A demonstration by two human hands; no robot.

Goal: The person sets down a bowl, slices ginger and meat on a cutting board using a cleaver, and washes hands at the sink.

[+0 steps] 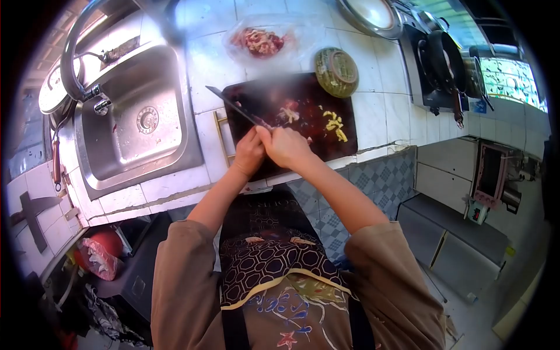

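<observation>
My right hand (286,147) is closed around the handle end of a knife (234,106), whose dark blade points up and left past the cutting board's edge. Against it, my left hand (251,153) has its fingers bent together by the knife; what they pinch is hidden. Both hands are over the near left part of a dark cutting board (326,153). Small pieces of raw meat (289,114) lie on the board beyond my hands. To their right is a little pile of yellow chopped pieces (335,126).
Behind the board, a plastic bag (297,36) holds cut raw meat (261,42). A green round bowl (336,71) overlaps the board's far right corner. The steel sink (131,157) with its faucet (99,100) is at left. At right stands a stove with a black pan (446,61).
</observation>
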